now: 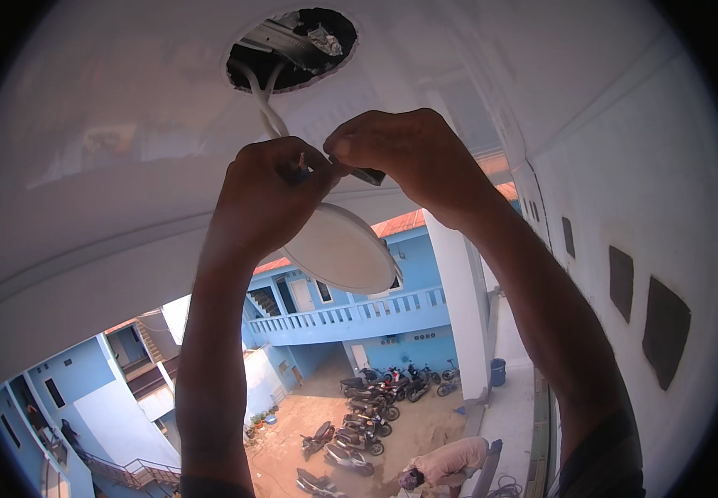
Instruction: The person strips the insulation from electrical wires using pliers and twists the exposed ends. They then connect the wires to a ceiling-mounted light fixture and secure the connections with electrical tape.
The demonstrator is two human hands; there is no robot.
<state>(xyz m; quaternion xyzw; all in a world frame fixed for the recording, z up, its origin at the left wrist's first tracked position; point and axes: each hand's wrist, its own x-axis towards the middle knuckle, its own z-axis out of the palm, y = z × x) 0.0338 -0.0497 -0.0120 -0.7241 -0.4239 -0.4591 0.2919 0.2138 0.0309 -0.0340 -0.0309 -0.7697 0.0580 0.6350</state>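
Both my arms reach up toward a round hole (292,50) cut in the white ceiling. White cables (263,104) come down out of it to my left hand (263,191), whose fingers are closed round their lower end. A short bare wire end (302,159) pokes up between those fingers. My right hand (421,162) pinches right beside it, thumb and fingertips meeting the left fingers. Under the right fingers shows a small dark object (369,175), mostly hidden, its kind unclear. Just below my hands hangs a round white panel lamp (342,249), tilted.
Inside the hole lie a metal ceiling rail (280,37) and crumpled scrap. A white wall (624,174) with dark openings runs along the right, beside a white pillar (458,290). Far below, motorbikes (367,423) stand in a courtyard, and a person (450,465) bends over.
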